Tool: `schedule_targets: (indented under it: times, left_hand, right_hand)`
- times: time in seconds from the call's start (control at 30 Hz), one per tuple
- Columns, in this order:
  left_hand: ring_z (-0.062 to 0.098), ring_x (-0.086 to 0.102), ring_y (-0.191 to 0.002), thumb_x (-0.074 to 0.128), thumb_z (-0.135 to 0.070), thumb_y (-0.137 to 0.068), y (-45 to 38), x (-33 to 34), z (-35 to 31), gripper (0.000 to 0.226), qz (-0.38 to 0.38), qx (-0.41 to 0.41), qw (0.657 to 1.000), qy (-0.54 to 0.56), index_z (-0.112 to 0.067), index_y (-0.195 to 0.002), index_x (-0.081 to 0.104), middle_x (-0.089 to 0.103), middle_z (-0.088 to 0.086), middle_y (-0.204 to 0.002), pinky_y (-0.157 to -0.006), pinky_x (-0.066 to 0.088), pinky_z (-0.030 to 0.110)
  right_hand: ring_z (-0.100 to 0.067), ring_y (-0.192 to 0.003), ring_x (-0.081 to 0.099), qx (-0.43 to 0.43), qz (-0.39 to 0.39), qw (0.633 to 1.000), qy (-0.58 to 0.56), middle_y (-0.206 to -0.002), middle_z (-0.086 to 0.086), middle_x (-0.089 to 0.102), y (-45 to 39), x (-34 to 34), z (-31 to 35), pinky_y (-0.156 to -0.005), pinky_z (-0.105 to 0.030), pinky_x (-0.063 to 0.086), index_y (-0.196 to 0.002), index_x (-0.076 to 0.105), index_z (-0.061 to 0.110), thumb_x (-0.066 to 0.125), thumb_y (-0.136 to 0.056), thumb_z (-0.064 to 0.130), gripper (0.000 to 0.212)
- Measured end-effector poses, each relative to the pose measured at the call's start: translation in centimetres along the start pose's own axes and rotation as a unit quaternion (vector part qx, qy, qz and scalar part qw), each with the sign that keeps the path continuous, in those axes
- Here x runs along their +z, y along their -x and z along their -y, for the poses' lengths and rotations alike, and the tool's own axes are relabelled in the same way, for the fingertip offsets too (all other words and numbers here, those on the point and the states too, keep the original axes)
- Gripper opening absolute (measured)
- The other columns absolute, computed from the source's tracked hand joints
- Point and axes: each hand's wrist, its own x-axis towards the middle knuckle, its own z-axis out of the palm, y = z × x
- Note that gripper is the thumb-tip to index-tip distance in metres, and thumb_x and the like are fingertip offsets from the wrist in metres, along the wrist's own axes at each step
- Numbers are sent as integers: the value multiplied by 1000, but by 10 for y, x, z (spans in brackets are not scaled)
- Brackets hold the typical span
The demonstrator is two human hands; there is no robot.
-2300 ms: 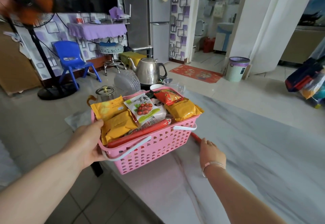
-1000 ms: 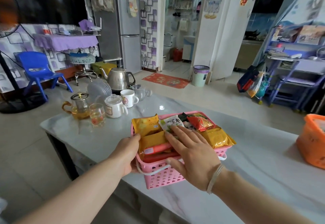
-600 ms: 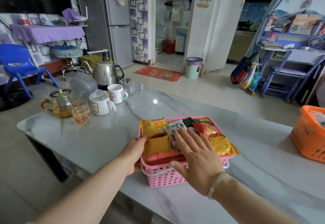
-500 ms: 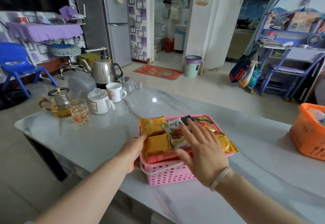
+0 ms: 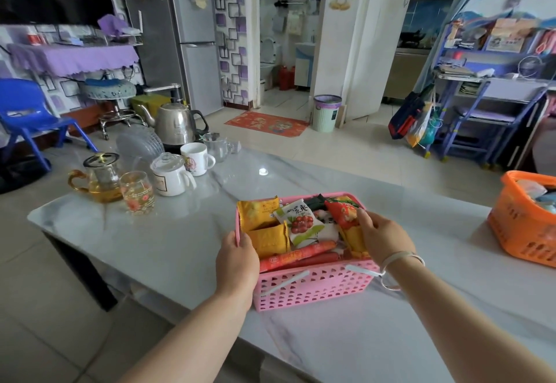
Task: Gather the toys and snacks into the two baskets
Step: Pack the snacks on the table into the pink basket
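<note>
A pink plastic basket [image 5: 313, 288] full of snack packets stands on the marble table [image 5: 331, 337] near its front edge. Inside lie yellow packets [image 5: 258, 214], a white packet with red fruit [image 5: 299, 221], a red packet [image 5: 341, 212] and long red sausage sticks [image 5: 298, 254]. My left hand [image 5: 237, 257] grips the basket's left rim, thumb over the edge. My right hand [image 5: 383, 239] rests on the packets at the right side, fingers curled over the red and yellow ones. An orange basket [image 5: 523, 236] holding some items stands at the table's right edge.
On the table's far left stand a glass teapot [image 5: 97, 176], a flowered glass [image 5: 137, 191], a white lidded mug [image 5: 171, 175], another mug [image 5: 195, 158] and a steel kettle [image 5: 176, 124]. Tiled floor lies beyond, with a blue chair [image 5: 27, 115] and a bin [image 5: 326, 113].
The pink basket came from the table's corner to farther along the table. My right hand slid from the middle packets to the right side of the basket.
</note>
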Motion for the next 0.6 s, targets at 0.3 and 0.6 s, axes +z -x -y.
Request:
schedule_targets:
  times: [0.3, 0.6]
  left_hand:
    - [35, 65, -106, 29, -26, -105, 7, 13, 2, 39, -49, 18, 998, -43, -15, -131, 57, 65, 15, -119, -91, 55, 51]
    - [26, 66, -93, 28, -27, -107, 43, 34, -9, 39, 12, 45, 998, -48, -20, -135, 54, 65, 7, -111, -76, 58, 42]
  right_hand:
    - [-26, -81, 54, 0, -44, 999, 11, -103, -7, 67, 3, 7, -4, -70, -30, 45, -115, 60, 33, 30, -97, 47, 38]
    - [-24, -79, 52, 49, -106, 993, 20, -104, -7, 65, 42, -29, -42, -67, -29, 42, -115, 59, 35, 29, -96, 49, 39]
